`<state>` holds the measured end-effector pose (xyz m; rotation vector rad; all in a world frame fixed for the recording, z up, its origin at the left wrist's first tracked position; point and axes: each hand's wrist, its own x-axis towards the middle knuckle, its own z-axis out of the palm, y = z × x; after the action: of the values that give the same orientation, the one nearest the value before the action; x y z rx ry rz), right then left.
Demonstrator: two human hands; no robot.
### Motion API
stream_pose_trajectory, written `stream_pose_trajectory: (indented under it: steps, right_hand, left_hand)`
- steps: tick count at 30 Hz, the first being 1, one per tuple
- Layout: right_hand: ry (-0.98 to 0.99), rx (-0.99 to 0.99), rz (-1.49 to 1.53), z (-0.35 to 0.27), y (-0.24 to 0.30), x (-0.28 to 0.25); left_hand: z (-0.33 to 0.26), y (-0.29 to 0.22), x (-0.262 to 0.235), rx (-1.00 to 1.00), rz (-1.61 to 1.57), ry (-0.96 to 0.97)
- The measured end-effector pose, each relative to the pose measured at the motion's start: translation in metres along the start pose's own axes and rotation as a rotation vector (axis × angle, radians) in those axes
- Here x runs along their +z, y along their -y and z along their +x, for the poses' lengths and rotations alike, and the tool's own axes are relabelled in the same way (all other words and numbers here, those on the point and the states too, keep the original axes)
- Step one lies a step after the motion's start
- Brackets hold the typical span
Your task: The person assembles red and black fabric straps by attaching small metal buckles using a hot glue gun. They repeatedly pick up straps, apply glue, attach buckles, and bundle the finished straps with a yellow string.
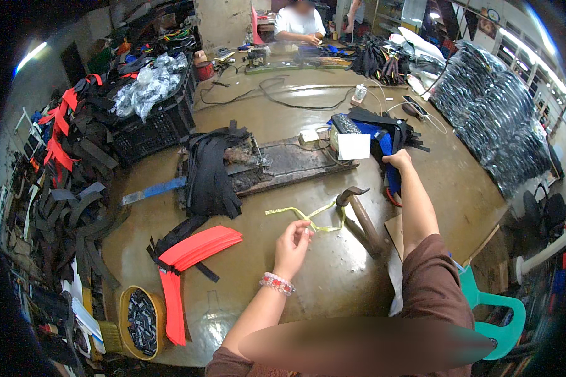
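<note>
Yellow-green tape (326,229) lies in a loose, crossed loop on the brown bench (459,182) before us, its far side beside the dark, curved head of a hammer (362,223). Our left hand (292,248) is at the near edge of that loop, fingers bent and thumb close to the fingertips; we cannot tell whether they pinch the tape or merely touch it. A beaded bracelet (277,284) circles the wrist. Our right hand (399,161) reaches further out, its fingers curled at the near side of a blue strap bundle (383,139), and how firmly they close we cannot tell either. Just left of that bundle we see a white card (354,146), and beyond it a worn, dark slab (289,164) with black straps (209,173) draped over its left end. Nearer us, to the left, red-orange strips (201,247) lie in a bent stack, above a yellow tub (126,301) holding small dark pieces. Plastic-wrapped packs (490,113) are piled along our right, and across from us a person in a white top (289,24) sits at the far end.
</note>
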<state>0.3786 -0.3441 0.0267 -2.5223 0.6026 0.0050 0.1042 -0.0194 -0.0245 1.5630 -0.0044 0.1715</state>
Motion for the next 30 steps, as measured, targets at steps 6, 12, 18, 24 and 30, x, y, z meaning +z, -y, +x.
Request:
stream_pose_trajectory:
  steps: [6,12,18,24,30]
  right_hand:
    - [-0.064,0.046,-0.148,-0.014,0.017,0.007]
    - [0.027,0.056,-0.196,0.001,0.015,0.006]
    - [0.136,0.044,-0.285,0.01,0.012,0.01]
    - [0.224,0.016,-0.299,0.006,0.011,0.003]
    - [-0.008,-0.036,-0.17,-0.013,0.005,0.008]
  left_hand:
    - [0.0,0.001,0.0,0.004,0.054,0.001]
    - [0.001,0.002,0.001,-0.018,0.025,0.005]
    - [0.001,0.003,0.001,-0.016,0.044,0.014]
    - [0.001,0.005,0.001,-0.001,0.014,0.0]
    - [0.002,0.006,0.001,-0.012,-0.019,0.018]
